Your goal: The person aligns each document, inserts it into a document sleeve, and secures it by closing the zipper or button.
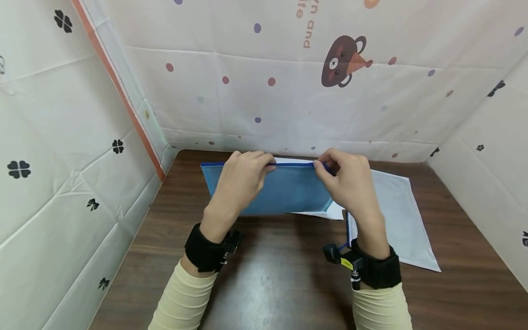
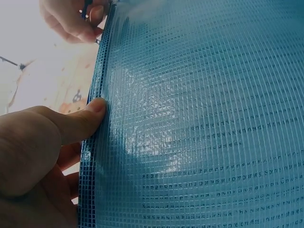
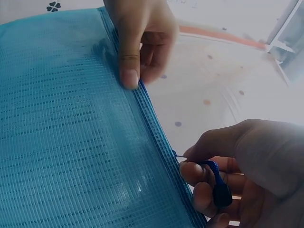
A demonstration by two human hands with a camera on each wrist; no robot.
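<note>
A blue mesh zipper pouch (image 1: 288,190) is held up tilted over the table, its zippered edge at the top. Printed text on paper shows through its mesh (image 2: 213,175) in the left wrist view. My left hand (image 1: 243,178) pinches the zippered edge left of the middle, thumb on the near face. Near the edge's right end, my right hand (image 1: 346,176) pinches the zipper pull. Its blue cord (image 3: 216,172) and black end tab (image 3: 222,194) hang across the right fingers in the right wrist view.
On the brown wooden table (image 1: 268,275), a whitish pouch (image 1: 402,215) with a blue zipper lies at the right, partly behind my right wrist. White paper (image 1: 335,212) lies behind the blue pouch. Patterned cloth walls (image 1: 247,101) stand at the back and both sides.
</note>
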